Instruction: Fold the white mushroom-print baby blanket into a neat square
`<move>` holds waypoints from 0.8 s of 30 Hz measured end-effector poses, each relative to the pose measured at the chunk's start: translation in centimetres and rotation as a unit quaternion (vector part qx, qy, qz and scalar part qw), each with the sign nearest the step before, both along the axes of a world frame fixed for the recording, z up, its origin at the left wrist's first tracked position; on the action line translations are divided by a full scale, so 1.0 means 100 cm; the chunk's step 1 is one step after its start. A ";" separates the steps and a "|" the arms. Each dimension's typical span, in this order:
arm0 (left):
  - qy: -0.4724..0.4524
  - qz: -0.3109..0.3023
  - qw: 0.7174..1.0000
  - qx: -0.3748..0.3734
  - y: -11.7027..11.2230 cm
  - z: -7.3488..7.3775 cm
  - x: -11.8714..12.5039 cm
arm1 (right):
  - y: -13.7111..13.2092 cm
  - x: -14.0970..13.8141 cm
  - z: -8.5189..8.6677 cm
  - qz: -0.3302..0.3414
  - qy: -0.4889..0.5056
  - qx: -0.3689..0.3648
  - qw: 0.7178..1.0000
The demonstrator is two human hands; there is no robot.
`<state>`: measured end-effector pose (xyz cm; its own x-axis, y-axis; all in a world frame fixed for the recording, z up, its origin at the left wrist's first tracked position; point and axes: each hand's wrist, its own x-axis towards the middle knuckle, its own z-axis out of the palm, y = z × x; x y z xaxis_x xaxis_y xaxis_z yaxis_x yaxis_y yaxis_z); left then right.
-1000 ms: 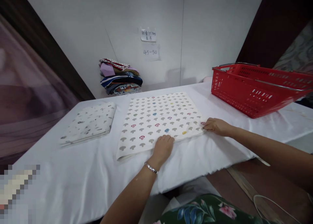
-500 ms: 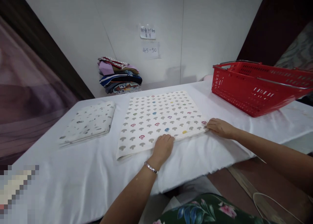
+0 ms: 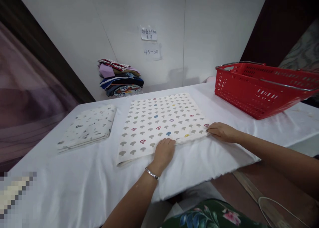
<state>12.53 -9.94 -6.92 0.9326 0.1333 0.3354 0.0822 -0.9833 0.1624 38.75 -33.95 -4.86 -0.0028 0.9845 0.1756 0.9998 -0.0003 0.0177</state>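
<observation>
A folded white cloth (image 3: 159, 121), printed with rows of grey mushrooms and a few coloured ones, lies flat in front of me. My left hand (image 3: 163, 153), a bracelet at its wrist, has its fingers bent over the middle of the near edge; its thumb is hidden. At the near right corner, my right hand (image 3: 221, 132) pinches the cloth between its fingers. Thin layers show along the near edge between my hands. To the left lies a second folded white cloth (image 3: 89, 125) with a small scattered print, apart from both hands.
A white sheet (image 3: 74, 181) covers the table. On the right stands a red plastic basket (image 3: 249, 95) with metal handles. A stack of folded fabrics (image 3: 121, 77) sits at the back by the wall, below and left of paper signs (image 3: 151, 51). A pixelated patch covers the lower left.
The view has shifted slightly, so things sit a little further left. Both hands keep their places on the cloth's near edge; the cloth looks the same.
</observation>
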 end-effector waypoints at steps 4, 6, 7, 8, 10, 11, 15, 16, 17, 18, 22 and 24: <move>-0.021 0.021 0.997 -0.072 0.003 -0.002 0.001 | 0.004 -0.001 0.001 -0.004 -0.004 0.004 1.000; -0.030 0.037 0.993 -0.111 0.004 -0.002 0.002 | 0.006 -0.002 0.003 -0.005 -0.012 -0.002 1.000; -0.033 0.043 0.991 -0.125 0.004 -0.001 0.002 | 0.007 -0.003 0.004 -0.008 -0.019 -0.006 1.000; -0.033 0.048 0.989 -0.135 0.004 -0.001 0.002 | 0.008 -0.004 0.004 -0.010 -0.028 -0.012 0.999; -0.032 0.052 0.987 -0.146 0.004 0.001 0.002 | 0.009 -0.006 0.004 -0.015 -0.047 -0.019 0.999; -0.031 0.052 0.987 -0.150 0.004 0.001 0.002 | 0.010 -0.006 0.003 -0.017 -0.054 -0.020 0.998; -0.034 0.052 0.985 -0.159 0.004 0.002 0.002 | 0.011 -0.007 -0.003 -0.020 -0.071 -0.007 0.997; -0.034 0.049 0.986 -0.157 0.004 0.002 0.001 | 0.010 -0.006 -0.004 -0.019 -0.074 -0.002 0.997; -0.032 0.045 0.987 -0.152 0.004 0.001 0.001 | 0.010 -0.006 -0.005 -0.018 -0.077 0.004 0.997; -0.028 0.041 0.989 -0.142 0.004 0.001 0.000 | 0.009 -0.004 -0.006 -0.016 -0.080 0.012 0.997; -0.002 0.017 0.998 -0.053 0.002 0.001 -0.001 | 0.003 0.002 -0.007 -0.014 -0.088 0.056 0.994; 0.006 0.004 1.000 -0.005 0.002 0.002 0.000 | 0.000 0.004 -0.006 -0.013 -0.084 0.069 0.994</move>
